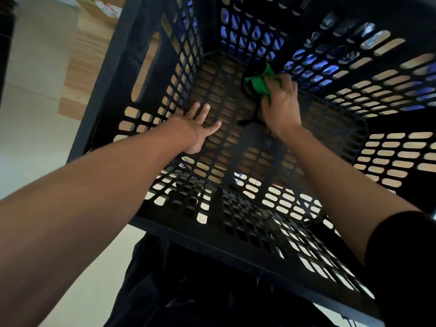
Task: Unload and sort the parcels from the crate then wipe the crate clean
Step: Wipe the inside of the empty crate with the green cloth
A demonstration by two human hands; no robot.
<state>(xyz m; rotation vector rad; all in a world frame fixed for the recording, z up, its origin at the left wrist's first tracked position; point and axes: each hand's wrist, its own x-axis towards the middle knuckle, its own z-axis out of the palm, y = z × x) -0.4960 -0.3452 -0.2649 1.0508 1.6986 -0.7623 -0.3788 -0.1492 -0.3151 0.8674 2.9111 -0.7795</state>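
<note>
Pale flooring (pixel 33 142) is filling the left of our view, and a light wooden table (pixel 94 57) is carrying the load beside it, with a cardboard box (pixel 107 9) sitting on its far corner. On that table we are looking straight down into the black crate (pixel 141 74), a deep plastic one with slotted walls and a slotted floor, its near rim running across the bottom of our view. Through the far wall's openings something blue is showing, though we cannot tell what it is. No parcels are showing inside the crate as we look in; its floor is carrying only our hands and the cloth. Our dark trousers (pixel 179 291) are showing below the near rim, and a black sleeve (pixel 401 251) is covering our right upper arm. Both forearms are reaching down inside. Our left hand (pixel 200 128) is lying flat near the left wall, fingers straight and spread, palm pressing on the crate floor. Our right hand (pixel 279 105) is working deeper, at the far corner, its fingers curling round the bunched green cloth (pixel 259 83) and pressing it against the bottom where the floor meets the far wall. Just under that hand a thin black cord or strap (pixel 250 119) is lying on the slats; we cannot tell what it belongs to.
</note>
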